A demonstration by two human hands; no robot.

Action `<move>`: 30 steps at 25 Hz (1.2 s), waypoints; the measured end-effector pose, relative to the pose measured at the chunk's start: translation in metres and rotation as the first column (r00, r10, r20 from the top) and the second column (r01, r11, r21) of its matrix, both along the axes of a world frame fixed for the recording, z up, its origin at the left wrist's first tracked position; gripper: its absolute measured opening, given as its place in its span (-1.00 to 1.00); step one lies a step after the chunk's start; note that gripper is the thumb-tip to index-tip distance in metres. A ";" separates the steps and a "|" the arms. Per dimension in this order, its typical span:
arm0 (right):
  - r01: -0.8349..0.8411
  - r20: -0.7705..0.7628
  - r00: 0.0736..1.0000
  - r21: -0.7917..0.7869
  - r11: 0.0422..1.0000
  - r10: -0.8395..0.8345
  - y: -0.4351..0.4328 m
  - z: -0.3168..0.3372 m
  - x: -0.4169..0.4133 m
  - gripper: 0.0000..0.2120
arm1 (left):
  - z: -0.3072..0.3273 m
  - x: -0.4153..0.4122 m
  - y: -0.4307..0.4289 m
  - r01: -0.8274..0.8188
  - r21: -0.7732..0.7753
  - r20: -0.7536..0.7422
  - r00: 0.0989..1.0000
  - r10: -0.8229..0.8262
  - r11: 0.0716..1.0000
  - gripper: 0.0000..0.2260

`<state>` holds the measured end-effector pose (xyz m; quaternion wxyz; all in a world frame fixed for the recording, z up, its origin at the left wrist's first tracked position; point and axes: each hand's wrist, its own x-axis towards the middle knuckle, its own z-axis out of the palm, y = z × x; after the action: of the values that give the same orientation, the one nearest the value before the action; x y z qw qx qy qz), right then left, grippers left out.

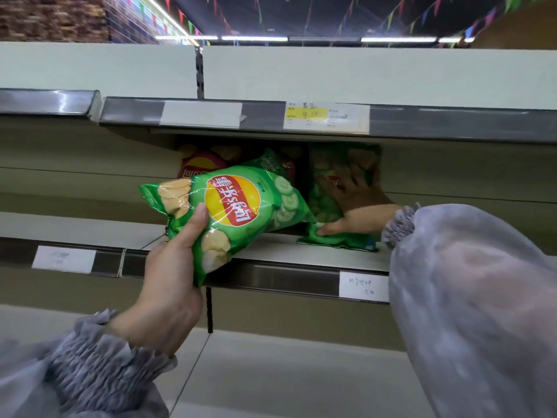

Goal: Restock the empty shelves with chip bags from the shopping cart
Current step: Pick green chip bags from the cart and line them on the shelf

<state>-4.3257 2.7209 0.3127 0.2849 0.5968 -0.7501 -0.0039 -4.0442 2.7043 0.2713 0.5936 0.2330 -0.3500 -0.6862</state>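
My left hand grips the lower end of a green chip bag, which is upside down and tilted, its upper part reaching over the middle shelf. My right hand is inside the shelf, fingers spread on another green chip bag that stands against the back, with the thumb on the bag's bottom seam. A red chip bag stands behind, partly hidden by the held bag. The shopping cart is out of view.
The upper shelf edge with a yellow price label hangs just above the bags. The shelf runs bare to the left and to the right. A lower shelf lies below.
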 end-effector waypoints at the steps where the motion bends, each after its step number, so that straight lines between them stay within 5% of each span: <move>1: -0.018 0.005 1.000 0.010 1.000 0.018 -0.002 0.000 -0.001 0.04 | 0.000 0.002 0.000 0.004 0.000 -0.004 1.000 -0.004 1.000 -0.74; 5: -0.079 0.061 0.995 -0.014 0.997 0.079 0.011 0.009 0.006 0.04 | 0.002 0.006 0.001 0.044 -0.027 0.019 0.999 -0.044 0.999 -0.65; 7: -0.189 0.174 0.958 -0.212 0.959 0.227 0.027 0.016 0.021 -0.32 | 0.005 0.005 0.002 0.085 -0.048 0.047 0.995 -0.083 0.995 -0.58; 9: -0.355 0.225 0.834 -0.480 0.803 0.503 0.039 0.018 0.039 -0.69 | 0.009 0.004 0.005 0.135 -0.068 0.082 0.988 -0.130 0.988 -0.54; 11: -0.338 0.397 0.615 -0.648 0.682 0.682 0.048 0.021 0.053 -0.65 | 0.014 0.004 0.008 0.189 -0.088 0.086 0.980 -0.182 0.978 -0.55; 12: -0.263 0.575 0.399 -0.674 0.690 0.714 0.053 0.024 0.059 -0.64 | 0.016 0.003 0.010 0.203 -0.096 0.069 0.978 -0.197 0.974 -0.55; 14: -0.207 0.831 -0.077 -0.554 0.807 0.551 0.062 0.028 0.068 -0.52 | 0.017 -0.001 0.011 0.204 -0.122 0.027 0.979 -0.202 0.971 -0.53; 15: -0.255 0.884 -0.143 -0.467 0.847 0.444 0.067 0.026 0.069 -0.47 | 0.016 -0.004 0.013 0.197 -0.135 0.009 0.980 -0.197 0.971 -0.54; 20: -0.231 0.892 -0.268 -0.427 0.874 0.364 0.082 0.008 0.066 -0.54 | 0.007 -0.021 0.023 0.243 -0.150 0.049 0.970 -0.238 0.958 -0.83; 26: -0.120 0.876 -0.302 -0.427 0.896 0.377 0.107 0.008 0.030 -0.59 | 0.012 -0.024 0.025 0.418 -0.177 0.381 0.864 -0.330 0.891 -0.65; 30: -0.219 0.922 -0.286 -0.328 0.919 0.261 0.125 0.000 0.025 -0.31 | 0.036 -0.033 0.013 0.303 -0.163 0.373 0.900 -0.226 0.939 -0.79</move>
<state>-4.3009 2.8456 0.3128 -0.4031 0.5064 -0.5493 0.5285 -4.0772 2.7176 0.3070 0.4448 0.2343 -0.5509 -0.6662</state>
